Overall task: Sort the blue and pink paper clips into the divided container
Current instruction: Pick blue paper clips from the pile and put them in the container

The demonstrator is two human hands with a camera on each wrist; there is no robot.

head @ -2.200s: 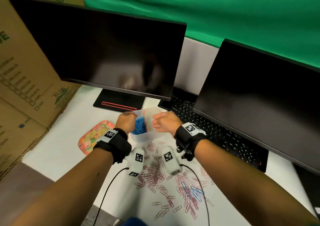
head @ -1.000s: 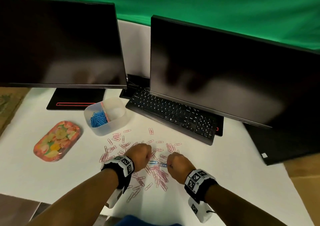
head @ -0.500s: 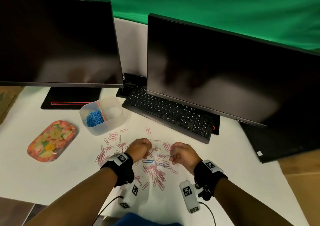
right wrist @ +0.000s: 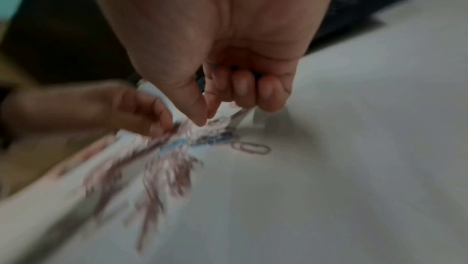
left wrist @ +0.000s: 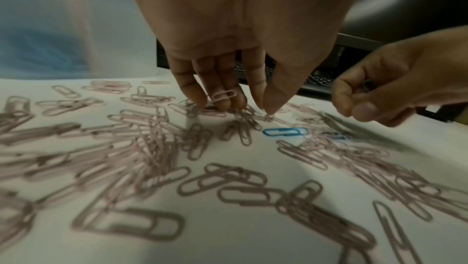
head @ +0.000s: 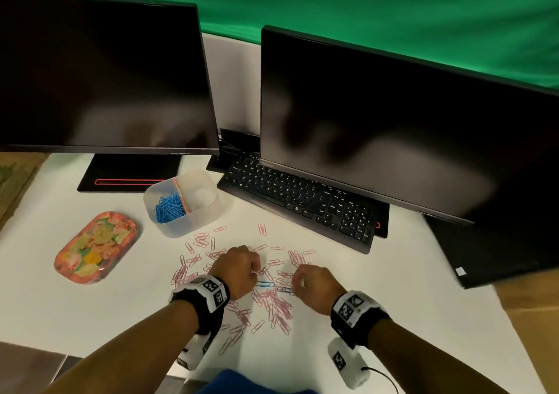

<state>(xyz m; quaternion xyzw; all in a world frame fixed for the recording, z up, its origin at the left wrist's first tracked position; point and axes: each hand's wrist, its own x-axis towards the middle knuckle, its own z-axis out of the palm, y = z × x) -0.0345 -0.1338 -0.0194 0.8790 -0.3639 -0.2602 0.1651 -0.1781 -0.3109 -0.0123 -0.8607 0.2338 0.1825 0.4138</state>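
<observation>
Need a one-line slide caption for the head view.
Both hands, left hand and right hand, work scattered pink paper clips before a translucent divided container.

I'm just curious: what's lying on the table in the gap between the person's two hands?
In the head view, between the left hand and right hand, a blue paper clip lies among scattered pink paper clips. The left wrist view shows it too.

No word, brand or number can be read anywhere. The keyboard, right of centre in the head view, has pale key legends too small to make out. Both wristbands near the lower edge carry black-and-white square code markers, patterns and not letters.
</observation>
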